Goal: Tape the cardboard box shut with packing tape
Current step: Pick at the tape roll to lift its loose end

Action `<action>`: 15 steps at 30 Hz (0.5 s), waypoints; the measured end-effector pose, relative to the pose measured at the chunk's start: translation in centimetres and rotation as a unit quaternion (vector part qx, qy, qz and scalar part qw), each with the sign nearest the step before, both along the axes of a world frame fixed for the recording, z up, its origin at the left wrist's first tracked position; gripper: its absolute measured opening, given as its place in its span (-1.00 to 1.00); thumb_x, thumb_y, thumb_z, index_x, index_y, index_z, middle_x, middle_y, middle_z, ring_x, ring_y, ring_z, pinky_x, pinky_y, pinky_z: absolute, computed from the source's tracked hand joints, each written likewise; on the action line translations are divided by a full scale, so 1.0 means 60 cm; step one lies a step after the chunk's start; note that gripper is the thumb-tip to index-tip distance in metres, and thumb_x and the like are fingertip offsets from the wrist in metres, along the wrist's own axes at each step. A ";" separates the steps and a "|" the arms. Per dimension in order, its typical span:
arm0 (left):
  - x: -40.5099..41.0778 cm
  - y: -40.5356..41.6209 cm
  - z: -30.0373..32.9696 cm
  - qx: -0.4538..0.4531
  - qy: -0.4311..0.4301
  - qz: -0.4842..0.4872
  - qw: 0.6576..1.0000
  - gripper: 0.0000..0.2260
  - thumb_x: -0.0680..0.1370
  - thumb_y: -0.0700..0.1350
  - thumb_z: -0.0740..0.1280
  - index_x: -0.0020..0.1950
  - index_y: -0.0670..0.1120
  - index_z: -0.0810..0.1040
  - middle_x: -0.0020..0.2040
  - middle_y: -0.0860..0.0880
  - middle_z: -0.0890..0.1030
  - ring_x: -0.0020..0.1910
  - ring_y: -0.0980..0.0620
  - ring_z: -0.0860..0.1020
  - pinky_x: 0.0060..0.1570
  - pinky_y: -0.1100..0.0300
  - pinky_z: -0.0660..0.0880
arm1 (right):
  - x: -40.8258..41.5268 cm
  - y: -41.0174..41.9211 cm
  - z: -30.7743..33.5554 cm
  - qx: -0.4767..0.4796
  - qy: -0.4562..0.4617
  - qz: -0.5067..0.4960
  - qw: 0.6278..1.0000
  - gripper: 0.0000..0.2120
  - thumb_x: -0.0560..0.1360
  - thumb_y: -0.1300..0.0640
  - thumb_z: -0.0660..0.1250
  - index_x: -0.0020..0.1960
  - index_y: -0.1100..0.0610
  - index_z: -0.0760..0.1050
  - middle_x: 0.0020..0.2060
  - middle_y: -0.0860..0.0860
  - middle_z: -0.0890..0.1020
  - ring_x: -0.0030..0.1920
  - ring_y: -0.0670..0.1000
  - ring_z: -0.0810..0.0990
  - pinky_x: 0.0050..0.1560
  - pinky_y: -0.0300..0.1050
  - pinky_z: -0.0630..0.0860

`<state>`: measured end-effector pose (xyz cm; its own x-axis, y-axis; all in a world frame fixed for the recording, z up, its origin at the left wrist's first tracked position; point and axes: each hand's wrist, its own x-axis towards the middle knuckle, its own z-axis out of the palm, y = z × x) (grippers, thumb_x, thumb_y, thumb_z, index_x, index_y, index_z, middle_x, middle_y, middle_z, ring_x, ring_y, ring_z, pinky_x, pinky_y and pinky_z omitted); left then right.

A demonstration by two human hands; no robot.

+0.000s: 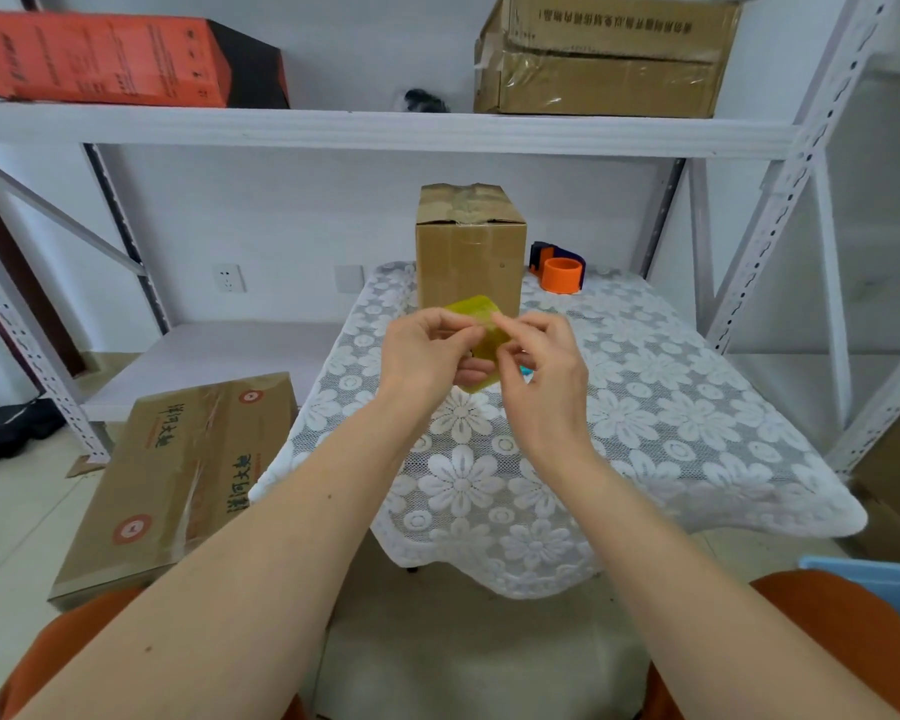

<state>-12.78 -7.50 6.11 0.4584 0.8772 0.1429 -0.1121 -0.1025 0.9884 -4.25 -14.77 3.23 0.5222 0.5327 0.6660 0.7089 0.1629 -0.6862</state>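
A tall brown cardboard box (470, 252) stands upright at the far end of the small table, its top flaps folded down and creased. In front of it, above the table, both hands hold a roll of yellowish packing tape (481, 324). My left hand (427, 353) grips the roll from the left, fingers curled around it. My right hand (541, 366) pinches at the roll's upper edge with thumb and forefinger. A bit of blue shows under my right palm; what it is I cannot tell.
A white lace cloth (645, 407) covers the table. An orange and dark tape dispenser (559, 270) sits right of the box. A large printed carton (178, 475) lies on the floor at left. White metal shelving (385, 129) carries an orange box and a brown carton overhead.
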 end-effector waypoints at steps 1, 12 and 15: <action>0.002 0.001 0.004 -0.002 -0.002 -0.001 1.000 -0.99 0.48 -0.29 0.40 -0.12 -0.22 0.60 -0.33 -0.14 0.63 -0.47 0.03 0.62 -0.33 0.17 0.64 | -0.003 0.001 -0.007 0.013 0.000 0.013 1.000 -0.61 0.47 0.42 0.28 0.25 0.15 0.53 0.05 -0.01 0.44 -0.04 -0.18 0.51 0.02 -0.39 0.50; 0.001 0.037 -0.005 -0.009 0.017 -0.019 1.000 -0.94 0.48 -0.21 0.42 -0.12 -0.18 0.58 -0.42 -0.10 0.62 -0.42 -0.01 0.66 -0.34 0.17 0.64 | 0.021 0.021 0.008 -0.023 0.156 0.000 0.988 -0.60 0.43 0.29 0.38 0.21 -0.01 0.46 -0.13 -0.06 0.45 -0.18 -0.02 0.53 -0.08 0.00 0.62; 0.000 0.045 -0.004 0.006 0.032 -0.034 0.999 -0.92 0.47 -0.18 0.43 -0.14 -0.18 0.60 -0.38 -0.12 0.62 -0.42 -0.01 0.65 -0.33 0.15 0.64 | 0.026 0.034 0.015 -0.055 0.189 0.035 0.980 -0.70 0.42 0.27 0.41 0.05 -0.05 0.52 -0.26 -0.04 0.51 -0.19 0.04 0.56 -0.04 0.15 0.59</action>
